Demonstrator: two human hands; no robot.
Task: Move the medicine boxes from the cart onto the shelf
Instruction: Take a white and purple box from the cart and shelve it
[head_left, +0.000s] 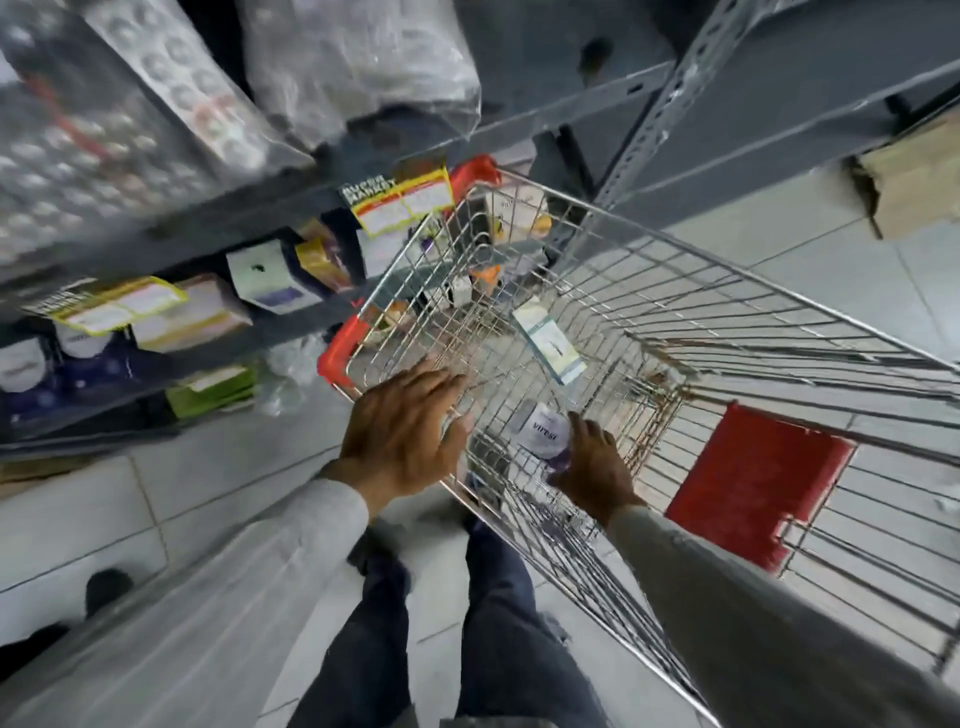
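Wire cart nearly cleared: white-purple medicine box in right hand, fingers wrapped around it, low in basket; pale teal-edged box lies loose on basket floor

Left hand spread flat, empty, over cart rim

Shelf beside cart already stocked with boxes; two cart boxes left to move

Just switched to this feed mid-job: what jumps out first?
The wire cart fills the centre, tilted toward the shelf at left. The right hand reaches inside the cart and grips a white and purple box, while the left hand is spread open over the cart's rim. A second pale box lies deeper in the cart.
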